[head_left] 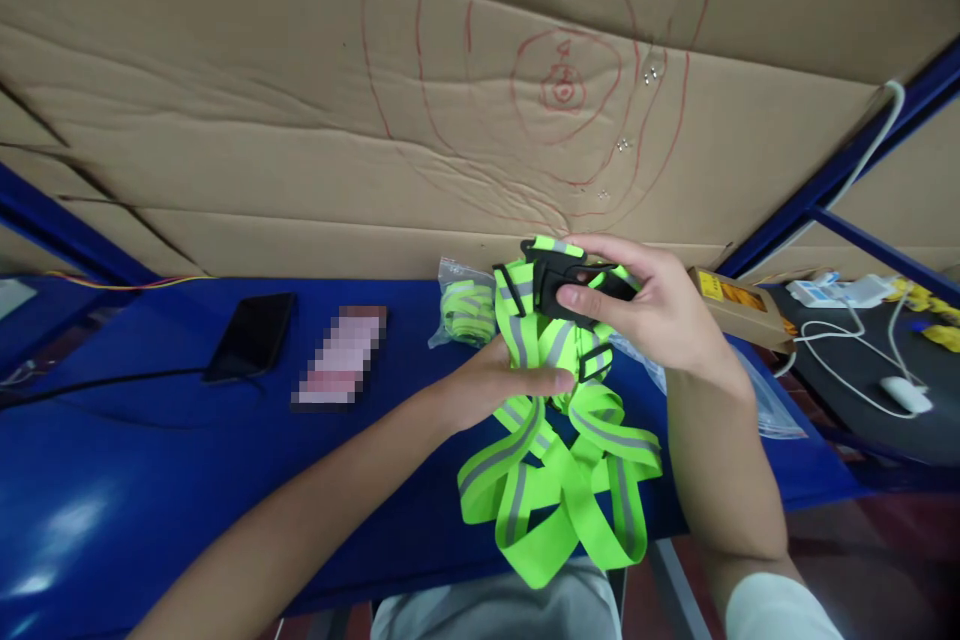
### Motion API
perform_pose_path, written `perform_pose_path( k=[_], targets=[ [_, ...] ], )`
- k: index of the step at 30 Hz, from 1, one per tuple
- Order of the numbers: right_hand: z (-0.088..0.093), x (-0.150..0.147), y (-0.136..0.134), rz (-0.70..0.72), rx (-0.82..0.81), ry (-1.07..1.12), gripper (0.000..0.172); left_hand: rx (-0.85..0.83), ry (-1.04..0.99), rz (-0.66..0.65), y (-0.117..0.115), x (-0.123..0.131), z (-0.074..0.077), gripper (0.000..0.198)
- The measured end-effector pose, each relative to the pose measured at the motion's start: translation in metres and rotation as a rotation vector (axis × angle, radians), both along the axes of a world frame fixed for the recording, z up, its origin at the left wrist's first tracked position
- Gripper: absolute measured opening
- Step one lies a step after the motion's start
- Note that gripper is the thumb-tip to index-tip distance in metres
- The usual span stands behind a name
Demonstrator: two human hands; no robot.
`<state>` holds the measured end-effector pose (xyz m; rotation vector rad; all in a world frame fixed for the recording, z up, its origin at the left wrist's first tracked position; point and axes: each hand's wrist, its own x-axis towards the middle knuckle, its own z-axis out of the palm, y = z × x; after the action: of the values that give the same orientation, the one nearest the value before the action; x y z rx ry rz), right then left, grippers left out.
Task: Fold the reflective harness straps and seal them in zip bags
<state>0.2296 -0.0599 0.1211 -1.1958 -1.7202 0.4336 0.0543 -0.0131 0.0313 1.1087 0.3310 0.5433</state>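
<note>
A neon-green reflective strap harness (555, 480) with grey stripes hangs in loops from my hands over the front of the table. My right hand (652, 305) is closed on its black plastic buckle (551, 285), thumb across the front. Lower and to the left, my left hand (517, 380) grips the gathered straps, its thumb lying over them and its other fingers hidden behind. A small black slider (596, 362) sits on the strap just right of my left thumb. Behind my left hand, a clear plastic bag (457, 305) holds a rolled green reflective strap.
On the blue table (150, 480) lie a black phone (251, 335) with a cable and a blurred-out flat item (341, 355). To the right are an open cardboard box (739, 305), clear plastic bags (769, 400), and white cables with a white plug (905, 395). A cardboard panel (262, 120) with red rings stands behind.
</note>
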Motion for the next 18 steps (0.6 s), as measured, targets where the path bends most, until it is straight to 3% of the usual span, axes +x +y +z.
perform_pose_path(
  k=[3,7,13,16,18],
  targets=[
    [-0.001,-0.002,0.0,-0.018,-0.022,0.044,0.035,0.07,0.023,0.109,0.004,0.0,-0.001,0.062],
    [-0.003,-0.003,0.001,0.044,-0.093,0.112,0.036,0.346,0.086,0.197,0.014,0.002,-0.01,0.041],
    [-0.002,-0.003,-0.001,-0.034,-0.044,0.033,0.034,0.692,0.152,-0.117,0.041,-0.014,0.0,0.034],
    [0.001,-0.006,-0.005,-0.074,0.021,-0.027,0.031,0.764,0.268,0.061,0.051,-0.023,0.007,0.029],
    [0.002,-0.009,-0.007,-0.076,0.034,-0.049,0.031,0.724,0.29,0.164,0.051,-0.022,0.006,0.026]
  ],
)
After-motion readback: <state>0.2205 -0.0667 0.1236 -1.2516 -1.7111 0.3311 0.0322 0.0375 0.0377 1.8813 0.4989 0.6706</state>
